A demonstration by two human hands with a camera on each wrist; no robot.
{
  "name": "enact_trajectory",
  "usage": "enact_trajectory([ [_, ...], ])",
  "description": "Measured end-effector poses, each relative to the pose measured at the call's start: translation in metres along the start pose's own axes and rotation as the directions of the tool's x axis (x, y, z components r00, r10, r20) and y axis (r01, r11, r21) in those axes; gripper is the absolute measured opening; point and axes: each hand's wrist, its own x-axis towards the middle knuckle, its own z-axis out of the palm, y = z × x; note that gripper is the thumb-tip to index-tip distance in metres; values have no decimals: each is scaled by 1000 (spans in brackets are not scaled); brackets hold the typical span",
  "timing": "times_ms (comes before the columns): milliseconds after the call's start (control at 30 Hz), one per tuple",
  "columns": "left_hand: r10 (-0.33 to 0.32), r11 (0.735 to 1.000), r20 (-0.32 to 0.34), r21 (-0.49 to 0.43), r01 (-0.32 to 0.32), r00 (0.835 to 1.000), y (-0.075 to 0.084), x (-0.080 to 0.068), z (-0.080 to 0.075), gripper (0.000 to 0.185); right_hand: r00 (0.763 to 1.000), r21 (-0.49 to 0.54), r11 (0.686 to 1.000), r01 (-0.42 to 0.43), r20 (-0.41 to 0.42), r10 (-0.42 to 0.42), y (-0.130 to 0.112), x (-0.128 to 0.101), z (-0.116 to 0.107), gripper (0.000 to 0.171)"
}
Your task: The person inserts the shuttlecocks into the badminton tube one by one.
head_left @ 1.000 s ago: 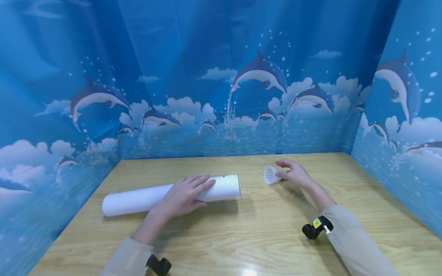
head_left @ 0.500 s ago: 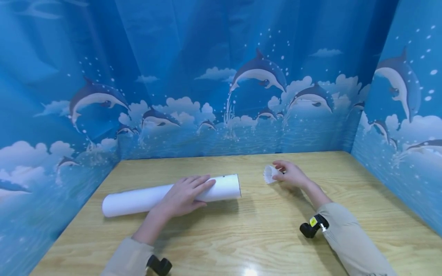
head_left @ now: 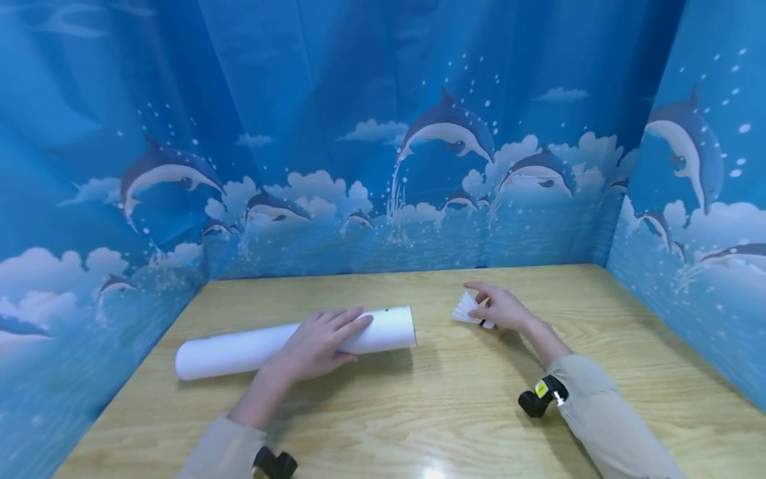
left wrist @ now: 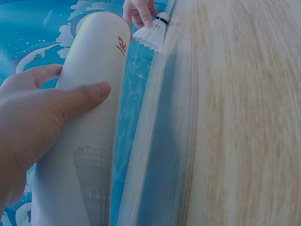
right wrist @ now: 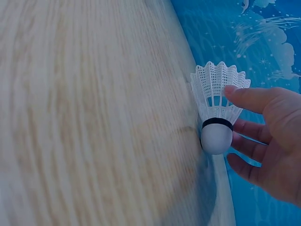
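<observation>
A white shuttlecock tube (head_left: 239, 349) lies slantwise on the table, its right end raised a little. My left hand (head_left: 317, 342) grips it near that end, the thumb on the near side and the fingers over the top. A printed shuttlecock and a red logo show on its wall in the left wrist view. To the right, my right hand (head_left: 503, 307) pinches a white shuttlecock (right wrist: 218, 101) by its netted skirt, thumb in front and fingers behind. Its rounded base with a black band points to the lower right in the head view.
The wood-grain table (head_left: 383, 412) stretches beneath both hands. Blue curtains (head_left: 335, 219) printed with dolphins stand along its back and sides. Each sleeve carries a small black camera (head_left: 541, 399) at the wrist.
The shuttlecock has turned in my right fingers, from its open skirt facing the head camera to a side view. My right hand has shifted slightly left. The left hand and tube stay put.
</observation>
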Motion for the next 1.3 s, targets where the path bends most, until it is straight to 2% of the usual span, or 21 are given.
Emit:
enact_trajectory([
  [100,-3,1000,-3,4,3,1000,-1,0,0,76,1000,-34,999,18,9,-18,-1,-1,-1,58],
  [300,-11,1000,10,-6,11,1000,-1,1,0,77,1000,-69,998,-10,16,11,-3,-3,-4,53],
  [400,-11,1000,14,-2,11,1000,-1,0,0,77,1000,-62,998,-25,18,26,-3,-5,-5,50],
  [633,-9,1000,15,6,9,1000,1,-1,-1,77,998,5,998,-65,-13,65,-2,-10,-7,23],
  [733,-12,1000,20,4,12,1000,1,-1,-1,77,998,26,998,-50,-39,51,0,-13,-9,18],
  [933,-18,1000,26,-6,18,999,1,1,-2,77,995,32,998,-48,-85,50,7,-19,-16,14],
  [1067,-24,1000,33,-9,24,999,1,2,-3,76,991,16,997,-80,-108,81,9,-22,-18,12],
  [1300,-32,999,35,-8,32,999,3,2,-3,76,982,28,994,-110,-150,112,2,-30,-18,20],
])
